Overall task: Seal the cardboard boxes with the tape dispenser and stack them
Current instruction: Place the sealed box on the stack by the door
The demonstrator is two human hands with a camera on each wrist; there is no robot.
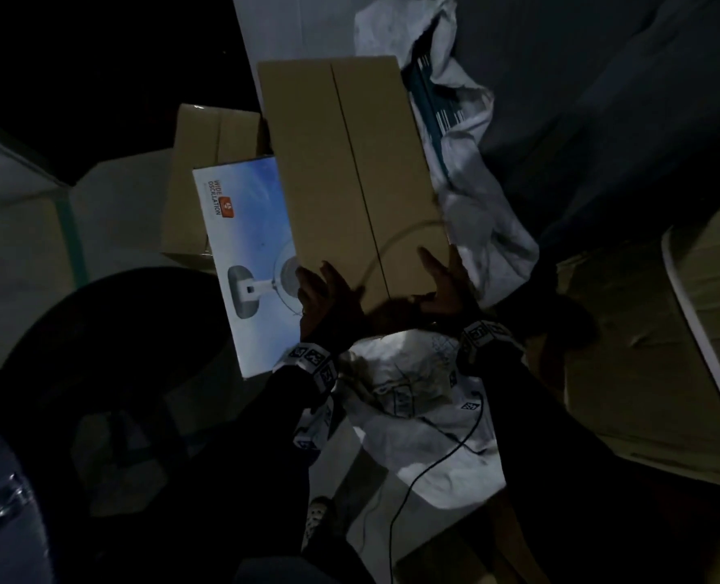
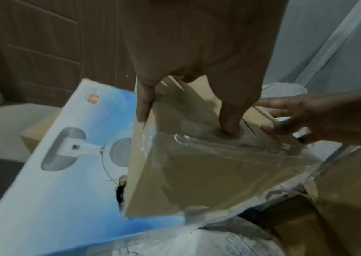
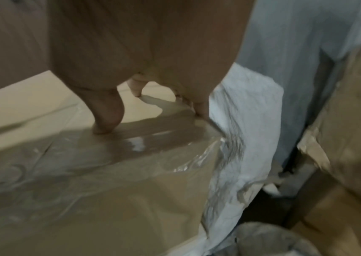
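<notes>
Box [image 1: 349,170], plain brown cardboard, lay with its top seam facing up, partly over a printed fan carton [image 1: 244,246] on its left and against white sacking [image 1: 476,229] on its right. Clear tape [image 2: 208,155] was wrapped over the near end and top edge, wrinkled in places. No tape dispenser was visible in any view.

Judged step: pressing the tape down at the near end. To do it well, both hands should rub outward from the seam toward the corners, flattening wrinkles, while the box stays braced so it does not slide off the carton.

Left hand [image 1: 324,297] was spread flat, fingers [image 2: 229,124] apart and extended, one tip pressing the taped top, another along the left edge. It gripped nothing.

Right hand [image 1: 446,284] was likewise spread, fingers [image 3: 107,117] apart, tips pressing the tape near the right corner, holding nothing.
</notes>
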